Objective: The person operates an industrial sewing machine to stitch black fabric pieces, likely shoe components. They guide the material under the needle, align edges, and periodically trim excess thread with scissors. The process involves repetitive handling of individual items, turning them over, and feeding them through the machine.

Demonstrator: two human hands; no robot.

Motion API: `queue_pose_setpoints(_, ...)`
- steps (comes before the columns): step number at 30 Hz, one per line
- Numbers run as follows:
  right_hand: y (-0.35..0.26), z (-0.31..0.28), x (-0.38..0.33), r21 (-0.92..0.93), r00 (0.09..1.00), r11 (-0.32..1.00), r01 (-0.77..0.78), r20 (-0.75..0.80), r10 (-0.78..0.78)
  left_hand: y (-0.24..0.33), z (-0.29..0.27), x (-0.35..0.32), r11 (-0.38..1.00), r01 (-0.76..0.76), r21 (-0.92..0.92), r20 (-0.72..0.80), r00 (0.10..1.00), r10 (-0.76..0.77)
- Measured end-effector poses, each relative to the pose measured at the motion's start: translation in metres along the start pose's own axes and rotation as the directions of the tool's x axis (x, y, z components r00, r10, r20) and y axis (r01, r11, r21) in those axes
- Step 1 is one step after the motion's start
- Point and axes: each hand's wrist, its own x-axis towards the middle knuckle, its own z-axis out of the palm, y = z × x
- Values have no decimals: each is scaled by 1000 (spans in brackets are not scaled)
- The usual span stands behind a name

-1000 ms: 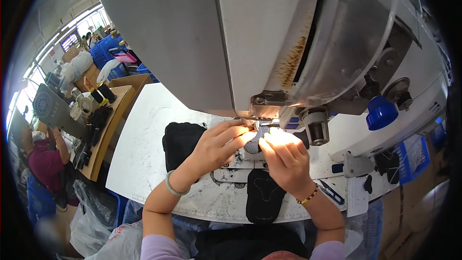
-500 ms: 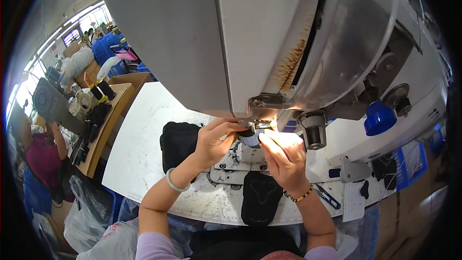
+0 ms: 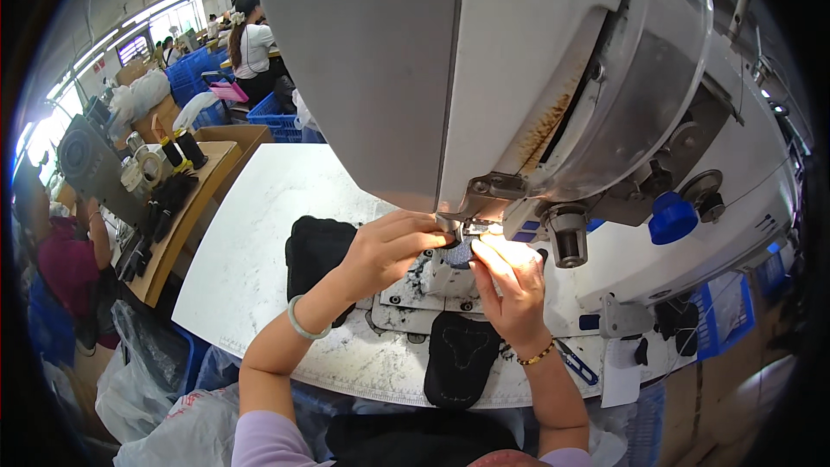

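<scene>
A small grey-blue cloth piece (image 3: pixel 459 253) with a dark edge lies beneath the presser area of a large white sewing machine (image 3: pixel 536 60). My left hand (image 3: pixel 391 246) pinches its left side, thumb and fingers pressed together. From the right, my right hand (image 3: pixel 512 290) grips the piece with closed fingertips beside the lit needle area. A black padded piece (image 3: pixel 461 361) with a stitched outline lies on the white table (image 3: pixel 242 251) just below my right hand. More black padded pieces (image 3: pixel 311 255) lie left of the machine bed, partly behind my left forearm.
Dark blue thread snips (image 3: pixel 577 365) lie right of my right wrist. A blue knob (image 3: pixel 672 218) hangs from the machine head. Thread cones (image 3: pixel 190 149) stand on a wooden bench at left, where a co-worker in maroon (image 3: pixel 71 264) sits. A blue basket (image 3: pixel 724 316) is at right.
My view has shifted, so the machine head appears farther right and a person in a white top shows at the back left. Both hands stay at the cloth piece, with only slight movement.
</scene>
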Motion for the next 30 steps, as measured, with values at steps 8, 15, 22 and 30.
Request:
queue_pose_setpoints(8,-13,3,-7,-160,997,984,83,5,-83,16,-11,5,993,-42,107,115,993,29)
queue_pose_setpoints(15,-12,-5,-1,-55,996,995,86,15,-85,31,-3,1,976,-3,218,51,999,-9)
queue_pose_setpoints(22,-8,-6,0,-41,1000,999,25,2,-25,46,0,5,929,-41,368,100,995,4)
queue_pose_setpoints(30,-8,-7,6,-16,1000,1000,-17,23,17,70,7,10,846,-55,530,182,982,-50)
